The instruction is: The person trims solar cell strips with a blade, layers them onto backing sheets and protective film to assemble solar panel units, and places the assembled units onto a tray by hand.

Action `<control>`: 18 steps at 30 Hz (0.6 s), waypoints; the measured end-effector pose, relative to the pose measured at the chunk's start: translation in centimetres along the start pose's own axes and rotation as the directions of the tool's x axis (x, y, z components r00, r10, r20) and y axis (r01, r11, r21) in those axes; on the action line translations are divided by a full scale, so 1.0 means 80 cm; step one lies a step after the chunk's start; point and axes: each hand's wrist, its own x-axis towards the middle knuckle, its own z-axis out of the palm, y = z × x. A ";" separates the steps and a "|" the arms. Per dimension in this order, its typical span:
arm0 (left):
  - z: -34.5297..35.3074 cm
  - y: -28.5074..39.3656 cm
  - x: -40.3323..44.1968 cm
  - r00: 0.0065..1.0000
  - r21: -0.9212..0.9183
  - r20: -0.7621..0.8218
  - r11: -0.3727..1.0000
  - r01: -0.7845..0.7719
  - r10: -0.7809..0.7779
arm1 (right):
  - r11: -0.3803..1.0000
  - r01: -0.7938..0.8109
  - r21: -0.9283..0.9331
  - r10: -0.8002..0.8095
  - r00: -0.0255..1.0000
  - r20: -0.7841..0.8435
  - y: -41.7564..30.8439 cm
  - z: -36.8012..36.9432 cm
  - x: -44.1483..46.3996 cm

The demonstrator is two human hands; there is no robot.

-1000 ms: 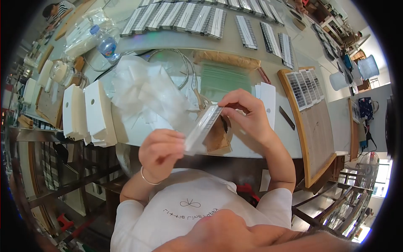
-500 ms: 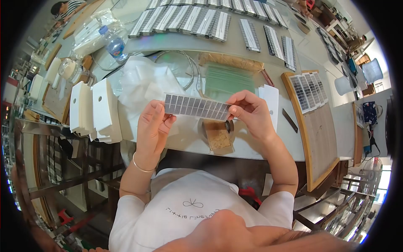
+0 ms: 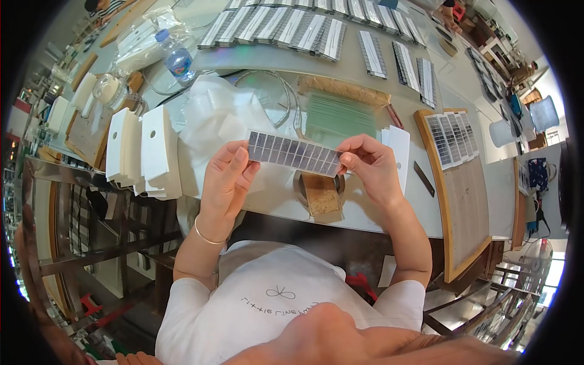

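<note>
A thin panel strip (image 3: 294,153) with two rows of dark rectangular cells is held up over the table, its gridded face showing. My left hand (image 3: 228,176) pinches its left end between thumb and fingers. The right end sits between the thumb and fingers of my right hand (image 3: 370,167). Below the strip lies a small brown block (image 3: 323,196) on a round dark base. Behind it are a stack of greenish glass strips (image 3: 339,118) and crumpled white translucent sheeting (image 3: 222,109).
Rows of similar strips (image 3: 298,29) line the far table. At right lies a wood-framed board (image 3: 465,201) with gridded panels. White stacks (image 3: 159,152), a water bottle (image 3: 176,58) and a jar (image 3: 109,91) are at left. A co-worker's striped sleeve (image 3: 111,7) shows at top left.
The strip was slanted and blurred, held lower on its left side. My left hand has risen, and the strip's gridded face has turned into view. The surroundings have shifted slightly right in the view.
</note>
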 end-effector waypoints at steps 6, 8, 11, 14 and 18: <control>-0.003 0.000 -0.001 1.000 0.014 -0.003 1.000 0.002 -0.002 | 1.000 0.007 -0.016 -0.007 1.000 -0.022 0.000 0.001 0.000; -0.003 0.000 -0.001 1.000 0.019 -0.015 1.000 0.008 -0.008 | 1.000 0.013 -0.005 -0.013 1.000 -0.014 0.001 0.001 0.000; -0.001 0.000 0.000 1.000 0.025 -0.005 1.000 0.005 -0.005 | 1.000 0.009 -0.017 -0.010 1.000 -0.014 0.000 0.000 0.000; -0.003 -0.002 -0.001 0.999 0.013 -0.036 1.000 -0.009 0.009 | 1.000 0.010 -0.005 -0.010 1.000 -0.009 0.000 0.001 0.000; 0.003 0.000 -0.002 0.998 0.023 -0.054 1.000 -0.006 0.008 | 0.999 0.025 -0.028 -0.025 1.000 -0.009 0.001 0.001 0.000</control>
